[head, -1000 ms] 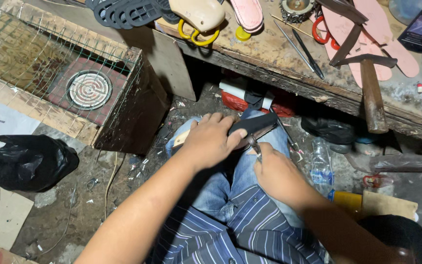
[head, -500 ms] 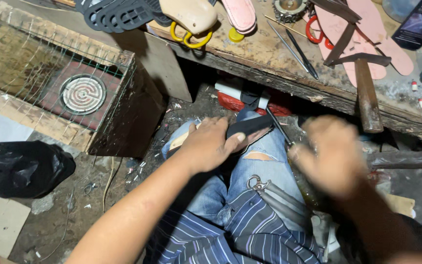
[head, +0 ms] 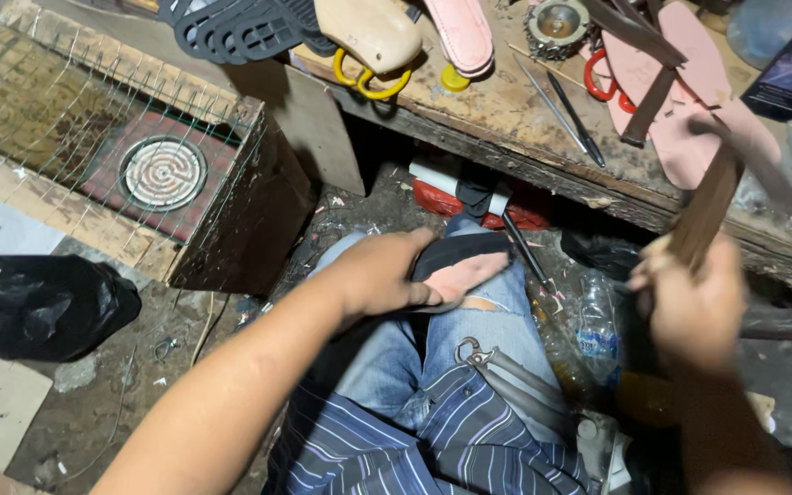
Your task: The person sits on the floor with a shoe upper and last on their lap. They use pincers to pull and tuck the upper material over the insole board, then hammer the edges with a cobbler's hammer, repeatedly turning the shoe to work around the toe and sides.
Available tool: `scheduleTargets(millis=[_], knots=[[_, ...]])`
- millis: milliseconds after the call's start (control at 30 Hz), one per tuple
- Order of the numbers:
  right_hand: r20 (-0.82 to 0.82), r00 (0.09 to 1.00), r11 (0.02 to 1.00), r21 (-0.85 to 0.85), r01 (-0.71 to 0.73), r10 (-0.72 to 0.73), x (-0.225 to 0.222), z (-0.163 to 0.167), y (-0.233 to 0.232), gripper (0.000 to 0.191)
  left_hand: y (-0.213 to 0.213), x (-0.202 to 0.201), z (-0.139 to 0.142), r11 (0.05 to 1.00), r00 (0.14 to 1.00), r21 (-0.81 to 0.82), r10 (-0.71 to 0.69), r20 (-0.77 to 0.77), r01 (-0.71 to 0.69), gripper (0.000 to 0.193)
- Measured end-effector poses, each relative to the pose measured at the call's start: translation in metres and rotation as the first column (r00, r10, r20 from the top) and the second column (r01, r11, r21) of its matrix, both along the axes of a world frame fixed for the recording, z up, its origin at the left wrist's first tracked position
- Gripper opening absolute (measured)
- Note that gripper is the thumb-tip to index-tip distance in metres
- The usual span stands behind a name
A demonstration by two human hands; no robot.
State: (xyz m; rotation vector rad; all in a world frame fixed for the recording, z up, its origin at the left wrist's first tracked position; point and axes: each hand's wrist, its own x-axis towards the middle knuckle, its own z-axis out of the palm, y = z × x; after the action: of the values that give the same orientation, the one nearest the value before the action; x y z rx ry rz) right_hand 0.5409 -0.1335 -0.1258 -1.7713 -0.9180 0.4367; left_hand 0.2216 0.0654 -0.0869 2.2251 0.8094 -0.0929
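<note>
My left hand (head: 379,273) presses a shoe piece (head: 467,266), pink inside with a black upper, down on my knee in blue jeans. My right hand (head: 692,307) is raised at the right and grips the wooden handle of a hammer (head: 709,203); its head, blurred by motion, is up near the bench edge. Metal pincers (head: 497,367) lie on my lap by the striped shirt.
A worn wooden workbench (head: 506,101) carries pink soles (head: 680,101), black soles (head: 231,27), a shoe last, yellow and red scissors and thin tools. A wire-covered wooden box (head: 112,156) with a coil heater stands left. A black bag (head: 38,307) and plastic bottles (head: 598,330) lie on the dirt floor.
My right hand left the shoe piece, took the hammer off the bench and now holds it raised. The pincers now lie on my lap. My left hand stays on the shoe piece.
</note>
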Motion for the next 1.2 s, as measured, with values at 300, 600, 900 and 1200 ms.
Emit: scheduleTargets(millis=[300, 600, 900, 1200], knots=[[-0.204, 0.975, 0.991, -0.086, -0.107, 0.087, -0.102, 0.016, -0.012, 0.026, 0.027, 0.021, -0.037, 0.861, 0.995, -0.508, 0.039, 0.092, 0.013, 0.059], [-0.066, 0.937, 0.797, -0.507, -0.328, 0.343, -0.092, 0.014, 0.021, 0.036, 0.002, -0.005, 0.007, 0.997, 0.987, 0.073, 0.041, -0.158, -0.029, 0.069], [0.057, 0.921, 0.753, -0.596, -0.278, 0.385, -0.126, 0.028, 0.033, 0.04, 0.001, -0.031, 0.013, 0.987, 0.981, 0.115, 0.127, -0.147, -0.111, 0.062], [-0.219, 0.936, 0.716, -0.603, -0.351, 0.275, -0.129, 0.044, 0.025, 0.035, 0.007, -0.079, 0.005, 0.971, 0.973, -0.102, 0.225, 0.056, -0.219, 0.055]])
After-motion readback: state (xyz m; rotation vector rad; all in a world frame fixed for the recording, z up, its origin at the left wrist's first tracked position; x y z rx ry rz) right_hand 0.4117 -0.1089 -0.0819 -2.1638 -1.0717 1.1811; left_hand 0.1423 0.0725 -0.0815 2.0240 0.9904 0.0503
